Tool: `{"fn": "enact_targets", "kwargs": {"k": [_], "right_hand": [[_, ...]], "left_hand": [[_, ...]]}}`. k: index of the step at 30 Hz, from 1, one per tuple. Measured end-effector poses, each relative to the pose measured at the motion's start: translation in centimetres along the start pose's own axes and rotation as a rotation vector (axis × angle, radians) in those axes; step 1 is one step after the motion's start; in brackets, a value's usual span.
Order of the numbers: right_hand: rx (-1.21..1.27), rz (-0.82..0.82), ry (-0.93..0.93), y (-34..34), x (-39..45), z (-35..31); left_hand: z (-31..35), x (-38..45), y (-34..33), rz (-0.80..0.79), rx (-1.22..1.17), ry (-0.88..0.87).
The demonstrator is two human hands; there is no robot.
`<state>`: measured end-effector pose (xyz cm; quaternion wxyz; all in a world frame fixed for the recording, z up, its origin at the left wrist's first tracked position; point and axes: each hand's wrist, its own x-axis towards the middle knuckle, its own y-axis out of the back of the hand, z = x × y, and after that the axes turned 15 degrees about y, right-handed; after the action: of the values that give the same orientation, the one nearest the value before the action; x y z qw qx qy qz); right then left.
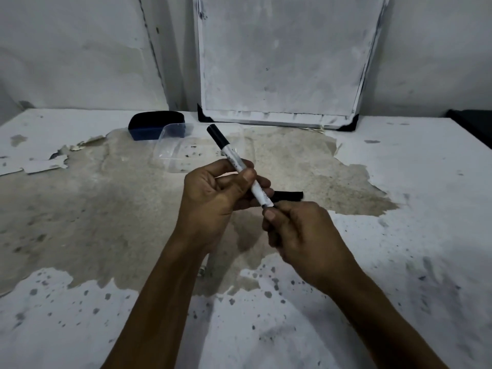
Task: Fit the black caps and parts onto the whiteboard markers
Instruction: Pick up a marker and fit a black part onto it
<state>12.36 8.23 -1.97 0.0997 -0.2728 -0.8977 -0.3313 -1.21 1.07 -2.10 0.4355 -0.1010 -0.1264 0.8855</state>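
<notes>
My left hand [213, 193] grips a white whiteboard marker [234, 158] around its middle, tilted so its black capped end points up and away. My right hand [295, 235] pinches a small black part at the marker's near, lower end; the part is almost wholly hidden by my fingertips. A loose black cap [288, 195] lies on the table just behind my hands, partly hidden by my left fingers.
A clear plastic container [173, 145] lies on the worn table [80, 209] beyond my hands, with a dark blue board eraser [149, 126] behind it. A smudged whiteboard [282, 62] leans against the back wall. A dark object [476, 123] sits at the far right edge.
</notes>
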Motion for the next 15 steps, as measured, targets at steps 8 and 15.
{"fn": "enact_targets", "kwargs": {"k": [8,15], "right_hand": [[-0.217,0.031,0.008,-1.0,-0.1,0.1],[1.111,-0.275,-0.366,1.6,0.2,-0.3]], "left_hand": [[-0.3,0.1,-0.1,0.018,0.004,-0.026],[0.8,-0.3,0.2,-0.141,-0.005,0.054]]}}
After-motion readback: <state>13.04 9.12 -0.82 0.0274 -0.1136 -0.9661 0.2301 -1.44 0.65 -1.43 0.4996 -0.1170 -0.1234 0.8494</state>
